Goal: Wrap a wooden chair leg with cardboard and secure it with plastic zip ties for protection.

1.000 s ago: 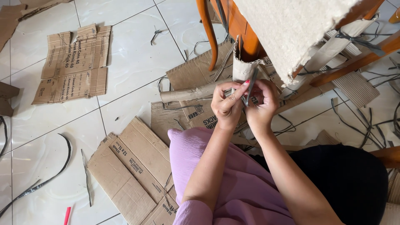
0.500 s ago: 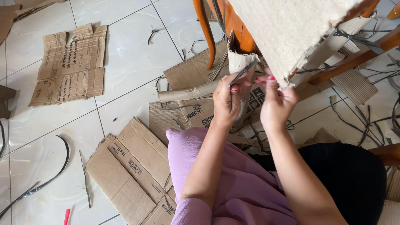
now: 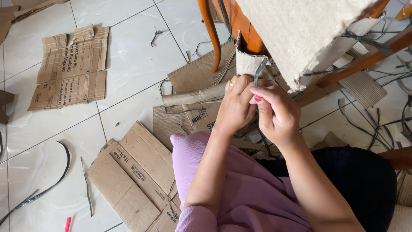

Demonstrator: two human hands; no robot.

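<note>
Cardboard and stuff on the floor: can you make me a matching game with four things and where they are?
Things:
1. flat cardboard sheet
2. red stick
3. dark strip
4. orange chair leg

Places:
A. bottom edge, on the tile
B. pinched by the fingers of both hands
C. top middle, standing on the floor
D. upper left, alone on the tiles

Pairs: 1-D, 2-A, 3-B, 4-C

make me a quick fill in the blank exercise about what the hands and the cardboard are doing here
1. Both hands, left hand and right hand, pinch a thin grey ____ that sticks up between them.
2. The flattened cardboard box lies on a white ____ floor.
3. The rolled cardboard tube lies to the ____ of the left hand in the picture.
4. The chair leg is coloured ____.

Missing words: strip; tiled; left; orange
</note>
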